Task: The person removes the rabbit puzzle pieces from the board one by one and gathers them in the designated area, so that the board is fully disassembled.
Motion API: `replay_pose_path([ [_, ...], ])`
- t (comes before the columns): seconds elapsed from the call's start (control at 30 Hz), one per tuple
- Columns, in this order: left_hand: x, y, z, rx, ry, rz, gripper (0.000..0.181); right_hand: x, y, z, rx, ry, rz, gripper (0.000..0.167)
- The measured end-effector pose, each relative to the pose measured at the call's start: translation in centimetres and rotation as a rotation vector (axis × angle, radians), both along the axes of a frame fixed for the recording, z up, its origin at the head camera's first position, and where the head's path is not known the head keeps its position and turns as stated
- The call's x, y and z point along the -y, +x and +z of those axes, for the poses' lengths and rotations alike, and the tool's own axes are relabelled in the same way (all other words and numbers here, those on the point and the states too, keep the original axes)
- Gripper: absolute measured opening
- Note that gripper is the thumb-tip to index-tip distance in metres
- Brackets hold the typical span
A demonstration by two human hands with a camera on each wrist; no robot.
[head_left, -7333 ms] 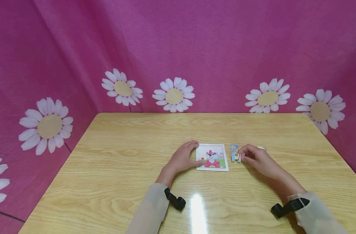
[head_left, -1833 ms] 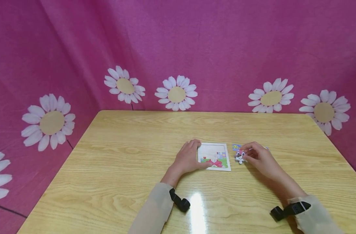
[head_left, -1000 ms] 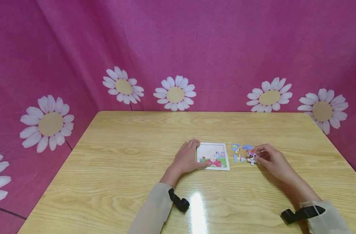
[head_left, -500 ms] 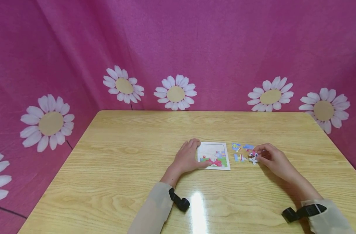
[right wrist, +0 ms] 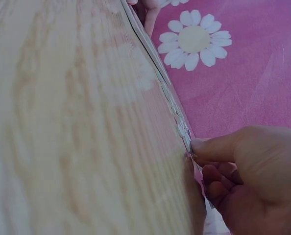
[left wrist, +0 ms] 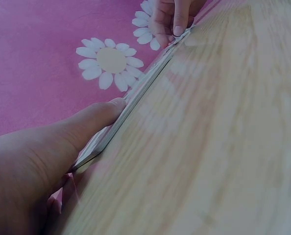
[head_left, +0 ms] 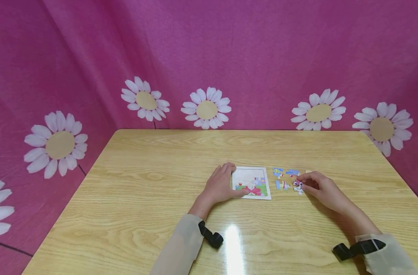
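Note:
A square white-framed jigsaw puzzle board (head_left: 241, 173) lies on the table, its lower part filled with green and pink pieces and its upper part bare. My left hand (head_left: 220, 185) holds it at the left side, thumb on the lower part and fingertips at the far corner. In the left wrist view the thumb (left wrist: 99, 120) lies on the board's upper face. To the right of the board, my right hand (head_left: 325, 191) pinches a puzzle piece (head_left: 298, 187) showing a pink-and-white animal face, low at the tabletop. In the right wrist view the thumb (right wrist: 216, 148) is against the piece.
Loose puzzle pieces lie between the board and my right hand: a blue-and-yellow one (head_left: 277, 171), a blue one (head_left: 292, 172) and a blue-and-white one (head_left: 282, 185). A pale piece (head_left: 308, 171) shows partly behind the right hand. A pink flowered cloth (head_left: 257, 68) hangs behind the table (head_left: 143, 191).
The animal-face piece has left the board and moved right among the loose pieces, in my right hand. Lately it has shifted only slightly. My left hand has stayed at the board.

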State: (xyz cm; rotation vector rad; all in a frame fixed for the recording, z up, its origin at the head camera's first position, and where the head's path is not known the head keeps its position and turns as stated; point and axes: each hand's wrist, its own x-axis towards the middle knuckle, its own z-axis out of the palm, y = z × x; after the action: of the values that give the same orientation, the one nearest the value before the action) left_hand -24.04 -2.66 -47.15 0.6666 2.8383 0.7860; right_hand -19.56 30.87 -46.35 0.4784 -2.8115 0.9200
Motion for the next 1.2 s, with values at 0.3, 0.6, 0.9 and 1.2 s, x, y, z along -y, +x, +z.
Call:
replay_pose_path([
  [0.3,0.1,0.1,0.1,0.006,0.009,0.005,0.089,0.0,-0.1,0.0,-0.039,-0.002,0.017,0.02],
  [0.6,0.1,0.1,0.1,0.011,0.003,0.012,0.091,2.5,-0.9,0.3,-0.072,-0.113,0.083,0.019],
  [0.9,0.1,0.1,0.1,0.007,0.007,0.003,0.09,5.8,-2.0,0.0,-0.013,-0.122,0.154,0.019],
  [1.2,0.1,0.0,0.2,-0.007,0.001,-0.013,0.088,7.9,-2.9,0.2,0.021,-0.097,0.213,0.019],
])
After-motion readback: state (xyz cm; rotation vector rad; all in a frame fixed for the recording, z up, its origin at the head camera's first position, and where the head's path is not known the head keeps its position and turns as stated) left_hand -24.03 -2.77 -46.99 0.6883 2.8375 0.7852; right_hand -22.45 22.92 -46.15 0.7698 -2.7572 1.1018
